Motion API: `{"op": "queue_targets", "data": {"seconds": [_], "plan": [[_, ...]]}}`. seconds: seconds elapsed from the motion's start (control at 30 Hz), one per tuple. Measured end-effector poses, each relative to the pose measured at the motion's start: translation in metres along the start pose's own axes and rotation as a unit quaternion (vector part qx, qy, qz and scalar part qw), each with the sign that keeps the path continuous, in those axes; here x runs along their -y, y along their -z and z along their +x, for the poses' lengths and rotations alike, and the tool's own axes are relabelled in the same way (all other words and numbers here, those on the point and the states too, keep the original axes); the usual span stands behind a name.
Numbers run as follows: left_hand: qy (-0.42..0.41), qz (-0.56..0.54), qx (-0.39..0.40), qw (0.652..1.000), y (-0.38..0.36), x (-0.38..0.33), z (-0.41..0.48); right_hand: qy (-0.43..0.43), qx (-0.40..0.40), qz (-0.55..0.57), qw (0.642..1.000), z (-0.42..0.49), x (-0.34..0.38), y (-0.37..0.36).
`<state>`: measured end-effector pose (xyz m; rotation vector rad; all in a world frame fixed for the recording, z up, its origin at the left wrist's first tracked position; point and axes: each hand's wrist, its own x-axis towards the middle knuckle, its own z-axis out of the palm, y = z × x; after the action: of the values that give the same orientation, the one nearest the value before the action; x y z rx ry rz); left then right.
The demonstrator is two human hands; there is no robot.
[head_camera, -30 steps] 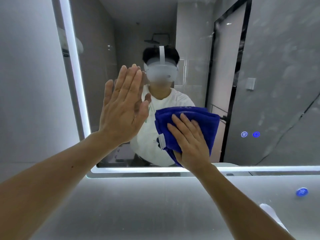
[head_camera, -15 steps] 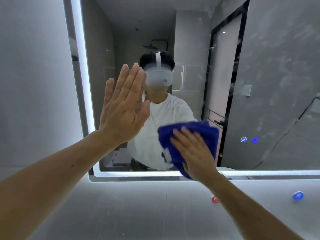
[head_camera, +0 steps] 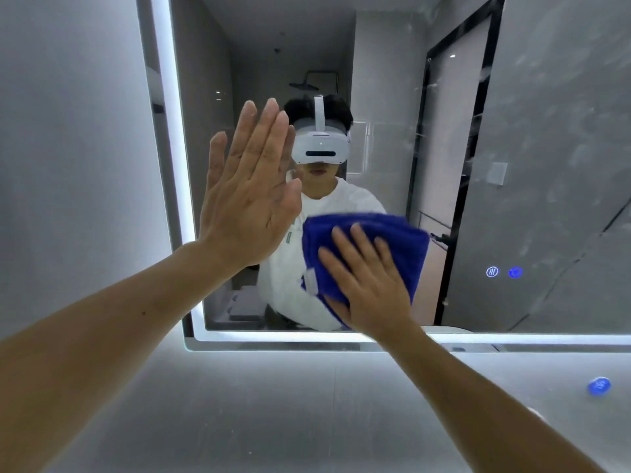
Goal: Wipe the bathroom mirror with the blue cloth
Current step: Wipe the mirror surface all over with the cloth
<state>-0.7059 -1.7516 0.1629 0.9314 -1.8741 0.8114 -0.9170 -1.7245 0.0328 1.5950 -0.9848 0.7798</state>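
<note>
The bathroom mirror (head_camera: 546,148) fills the wall ahead, framed by a lit white strip. A folded blue cloth (head_camera: 403,240) lies flat against the glass near the mirror's lower edge. My right hand (head_camera: 368,285) presses on the cloth with straight, spread fingers. My left hand (head_camera: 249,192) is raised to the cloth's upper left, palm flat toward the glass with its fingers straight and together. Faint smears show on the glass at the upper right.
Two small lit touch icons (head_camera: 503,272) glow on the mirror to the right of the cloth. Below the mirror runs a grey wall surface (head_camera: 273,404) with a blue reflection spot (head_camera: 599,385). The mirror's left lit edge (head_camera: 170,165) stands beside my left hand.
My right hand slid the cloth down toward the mirror's lower edge and back up a little. The view shifted right and slightly up. My left hand stayed flat in place.
</note>
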Motion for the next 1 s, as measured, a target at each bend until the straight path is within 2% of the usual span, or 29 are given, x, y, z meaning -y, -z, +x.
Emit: {"op": "queue_targets", "data": {"seconds": [0.07, 0.1, 0.17, 0.23, 0.3, 0.4, 0.5, 0.67, 0.73, 0.83, 0.93, 1.0], "plan": [[0.051, 0.041, 0.063, 0.996, -0.016, -0.003, 0.008, 0.049, 0.037, -0.007, 0.998, -0.037, 0.014, -0.008], [0.037, 0.002, 0.063, 0.997, -0.018, -0.004, 0.007, 0.081, 0.062, -0.019, 0.995, -0.057, 0.018, -0.01], [-0.026, -0.111, -0.001, 0.994, -0.012, -0.004, -0.003, 0.156, 0.116, -0.049, 0.98, -0.091, 0.017, -0.011], [-0.035, -0.111, -0.054, 0.992, -0.004, -0.001, -0.014, 0.21, 0.159, -0.058, 0.963, -0.107, 0.01, -0.006], [-0.044, -0.089, -0.073, 0.992, 0.001, 0.002, -0.015, 0.224, 0.174, -0.048, 0.958, -0.104, 0.0, 0.0], [-0.045, -0.106, -0.088, 0.989, 0.011, 0.003, -0.008, 0.172, 0.112, -0.023, 0.978, -0.062, -0.019, 0.014], [-0.038, -0.124, -0.087, 0.988, 0.02, 0.002, -0.003, 0.058, 0.046, 0.004, 0.997, 0.007, -0.042, 0.026], [-0.035, -0.079, -0.118, 0.989, 0.027, 0.006, 0.001, -0.056, -0.006, 0.009, 0.998, 0.063, -0.036, 0.026], [-0.039, -0.112, -0.112, 0.987, 0.028, 0.003, 0.004, -0.065, 0.005, 0.002, 0.998, 0.049, -0.028, 0.02], [-0.05, -0.153, -0.091, 0.983, 0.031, 0.001, 0.011, -0.019, 0.037, -0.004, 0.999, 0.013, -0.014, 0.011], [-0.026, 0.021, -0.032, 0.999, 0.025, 0.011, 0.014, 0.024, 0.069, -0.018, 0.997, -0.018, -0.008, 0.009], [-0.013, 0.085, 0.007, 0.996, 0.021, 0.016, 0.019, 0.028, 0.086, -0.013, 0.996, -0.022, -0.011, 0.015]]}}
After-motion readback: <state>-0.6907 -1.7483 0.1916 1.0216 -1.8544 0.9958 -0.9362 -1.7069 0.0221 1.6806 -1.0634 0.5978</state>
